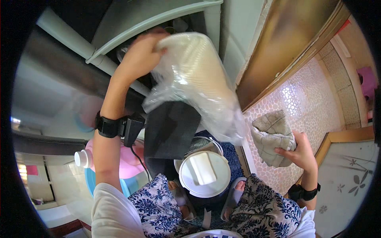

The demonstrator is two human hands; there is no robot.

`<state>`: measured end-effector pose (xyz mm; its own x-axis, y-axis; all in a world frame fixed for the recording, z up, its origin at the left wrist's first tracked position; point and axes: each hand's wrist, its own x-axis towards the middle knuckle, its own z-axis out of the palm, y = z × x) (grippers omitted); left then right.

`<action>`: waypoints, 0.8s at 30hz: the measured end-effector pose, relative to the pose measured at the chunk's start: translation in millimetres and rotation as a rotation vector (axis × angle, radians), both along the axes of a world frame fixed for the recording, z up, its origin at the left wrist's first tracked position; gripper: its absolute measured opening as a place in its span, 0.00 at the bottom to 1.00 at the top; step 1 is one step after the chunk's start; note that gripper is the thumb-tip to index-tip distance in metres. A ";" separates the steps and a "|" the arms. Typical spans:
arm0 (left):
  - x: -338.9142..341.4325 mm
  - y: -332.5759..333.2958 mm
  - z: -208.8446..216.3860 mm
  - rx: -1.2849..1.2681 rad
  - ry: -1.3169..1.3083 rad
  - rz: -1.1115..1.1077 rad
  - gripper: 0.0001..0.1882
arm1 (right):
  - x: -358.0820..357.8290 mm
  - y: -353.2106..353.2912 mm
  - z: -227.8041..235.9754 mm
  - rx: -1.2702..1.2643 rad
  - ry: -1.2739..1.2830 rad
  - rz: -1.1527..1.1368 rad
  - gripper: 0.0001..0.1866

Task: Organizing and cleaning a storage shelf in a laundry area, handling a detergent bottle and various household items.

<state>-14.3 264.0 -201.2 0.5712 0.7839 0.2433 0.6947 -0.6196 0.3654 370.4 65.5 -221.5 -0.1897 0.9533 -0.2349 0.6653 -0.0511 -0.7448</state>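
Partly, the plastic bag (198, 83) hides the rack (212, 23).

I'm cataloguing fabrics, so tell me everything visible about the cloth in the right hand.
The cloth looks like soft, grey-beige fabric with thin, darker check lines. It is folded and rumpled into a thick wad, layered edges showing. The right hand grips its right side, thumb on top, above the pebble-patterned floor.
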 end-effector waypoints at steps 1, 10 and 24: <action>4.9 0.4 -0.9 0.094 -0.030 0.134 0.17 | -0.1 0.5 1.9 -0.022 -0.017 -0.013 0.16; 7.7 101.3 -50.5 0.589 0.110 0.478 0.18 | -0.6 0.9 4.3 -0.061 0.008 -0.019 0.18; 36.6 100.4 -104.5 0.342 -0.540 0.673 0.46 | -1.2 -3.8 0.3 -0.067 0.052 -0.078 0.18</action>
